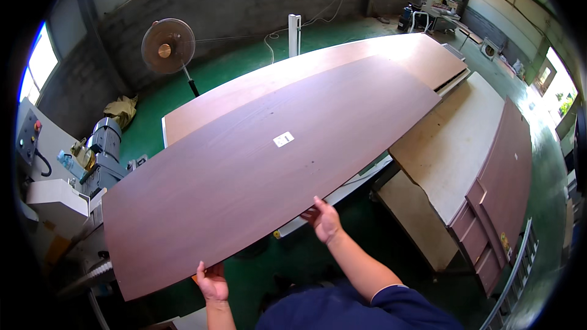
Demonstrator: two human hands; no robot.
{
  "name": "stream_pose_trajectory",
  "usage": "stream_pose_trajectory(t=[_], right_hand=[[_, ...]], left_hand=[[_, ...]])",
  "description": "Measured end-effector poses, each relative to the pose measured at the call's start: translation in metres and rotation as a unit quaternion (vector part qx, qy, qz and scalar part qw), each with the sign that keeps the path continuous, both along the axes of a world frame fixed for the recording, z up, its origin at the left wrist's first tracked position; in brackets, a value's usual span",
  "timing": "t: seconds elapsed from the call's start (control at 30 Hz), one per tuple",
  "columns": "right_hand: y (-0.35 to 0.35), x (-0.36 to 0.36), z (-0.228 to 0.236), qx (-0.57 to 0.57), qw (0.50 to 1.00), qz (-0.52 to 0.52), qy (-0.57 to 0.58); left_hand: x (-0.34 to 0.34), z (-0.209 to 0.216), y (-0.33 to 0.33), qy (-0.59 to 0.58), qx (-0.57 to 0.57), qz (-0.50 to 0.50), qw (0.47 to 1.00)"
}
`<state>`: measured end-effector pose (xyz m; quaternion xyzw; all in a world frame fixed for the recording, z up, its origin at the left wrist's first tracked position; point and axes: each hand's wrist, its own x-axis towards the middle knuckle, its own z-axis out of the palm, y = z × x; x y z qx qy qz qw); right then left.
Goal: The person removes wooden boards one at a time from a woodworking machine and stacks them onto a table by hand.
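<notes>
A large reddish-brown wood panel (226, 177) stretches in front of me, with a small white label (284, 139) on its top face. At the near edge, toward the panel's left end, my left hand (212, 282) holds it with the fingers tucked beneath. Farther right along that same edge, my right hand (325, 222) grips it, thumb up at the rim and fingers underneath. Behind and partly under the panel lies a lighter tan board (214, 101), much of it hidden.
Machinery with a grey motor (105, 140) and a control box (29, 131) stands at left. A fan (168, 46) is behind the boards. At right are a pale board (455, 140), stacked brown panels (510, 153) and a ladder (516, 272). A white post (295, 35) rises at the back.
</notes>
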<state>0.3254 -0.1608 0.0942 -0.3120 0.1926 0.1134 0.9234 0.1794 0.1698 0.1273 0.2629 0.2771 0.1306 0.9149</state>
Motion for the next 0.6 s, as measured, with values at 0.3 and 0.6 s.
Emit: stream_pose_trajectory(t=[0.3,0.6], right_hand=[[0.024,0.002,0.023,0.009,0.993,-0.102,0.061],[-0.093,0.03,0.005,-0.088,0.946,-0.291,0.115]], left_hand=[[0.029,0.02,-0.099,-0.029,-0.081,-0.302,0.949],[0.013,0.076,-0.006,0.067,0.354,-0.274,0.892]])
